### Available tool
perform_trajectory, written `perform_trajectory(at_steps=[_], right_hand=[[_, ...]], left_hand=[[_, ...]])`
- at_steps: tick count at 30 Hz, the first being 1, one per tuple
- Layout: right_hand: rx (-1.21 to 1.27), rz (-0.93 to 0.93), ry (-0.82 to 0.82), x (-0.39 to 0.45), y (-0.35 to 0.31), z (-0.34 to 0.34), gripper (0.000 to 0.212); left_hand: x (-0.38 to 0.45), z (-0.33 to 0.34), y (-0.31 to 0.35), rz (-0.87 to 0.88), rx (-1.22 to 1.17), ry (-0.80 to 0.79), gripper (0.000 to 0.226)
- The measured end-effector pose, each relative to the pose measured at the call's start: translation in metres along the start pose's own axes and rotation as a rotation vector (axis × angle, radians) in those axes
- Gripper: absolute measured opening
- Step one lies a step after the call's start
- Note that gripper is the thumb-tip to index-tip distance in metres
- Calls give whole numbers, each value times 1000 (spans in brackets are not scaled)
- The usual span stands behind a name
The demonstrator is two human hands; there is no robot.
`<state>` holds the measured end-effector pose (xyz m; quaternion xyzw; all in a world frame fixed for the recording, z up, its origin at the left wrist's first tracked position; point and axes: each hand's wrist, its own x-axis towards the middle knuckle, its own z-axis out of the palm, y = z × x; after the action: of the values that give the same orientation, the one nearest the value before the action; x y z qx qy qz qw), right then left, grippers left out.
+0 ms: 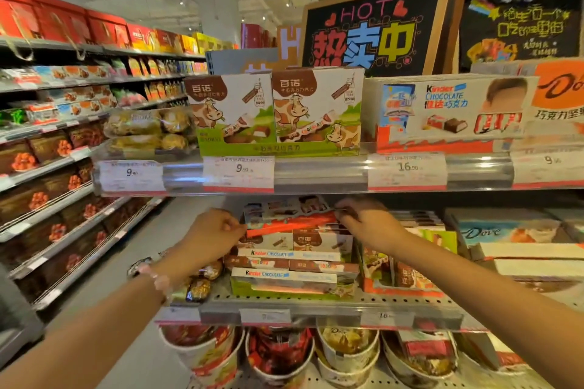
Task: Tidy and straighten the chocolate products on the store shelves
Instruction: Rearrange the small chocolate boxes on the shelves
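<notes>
Both hands up at the middle shelf (284, 303), under the front rail of the top shelf (316, 174). Left hand (211, 235) at the left end of the uppermost Kinder box (290, 219), fingers curled and pinching its left edge. Right hand (363, 219) at the right end of the same box, fingers bent over its top right corner, grasping it. Box lying flat but a little slanted, on top of a mixed stack (294, 262) of cow-print boxes and other Kinder boxes near the front left part of the middle shelf. Lowest boxes of the stack close to the perforated front edge, with a narrow bare strip before the rail. Little open room above the held box: top shelf's rail with price tags (238, 174) just over the knuckles. To the left of the stack, gold-wrapped chocolates (202, 284) at the left front corner, touching the left wrist area. To the right, upright boxes just beside the stack, then Dove boxes (505, 232) toward the right end. On the top shelf, two cow-print boxes (275, 110) standing upright at the front edge. Below, paper tubs (278, 354) of sweets on the lowest shelf.
</notes>
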<state>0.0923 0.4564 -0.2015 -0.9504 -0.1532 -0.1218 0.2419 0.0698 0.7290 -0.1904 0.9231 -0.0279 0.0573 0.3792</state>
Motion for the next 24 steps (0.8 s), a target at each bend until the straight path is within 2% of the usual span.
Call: perform_trajectory(at_steps=[4,7,9,12,15,18,22,24], right_hand=[[167,224,-90,36,1,24,43],[384,359,-246,43,-6,29,56],[359,434,-363,43,-6,28,54],[316,483,-417,40,-9,23,47],[402,440,-359,47,-18,28,54],[580,422,-259,49,-23,33,63],[715,389,52,38,-19,22,52],[786,338,181,28,-18,13,50]], left_hand=[[30,8,5,-253,-247,82,31],[38,13,6,-214,-115,90,40],[38,15,8,-182,-39,107,37],[37,17,8,-195,23,64,43],[36,19,9,-204,-41,47,37],[37,19,11,-177,-160,109,31],[28,20,29,-68,-386,134,47],[20,22,40,-25,-402,121,34]])
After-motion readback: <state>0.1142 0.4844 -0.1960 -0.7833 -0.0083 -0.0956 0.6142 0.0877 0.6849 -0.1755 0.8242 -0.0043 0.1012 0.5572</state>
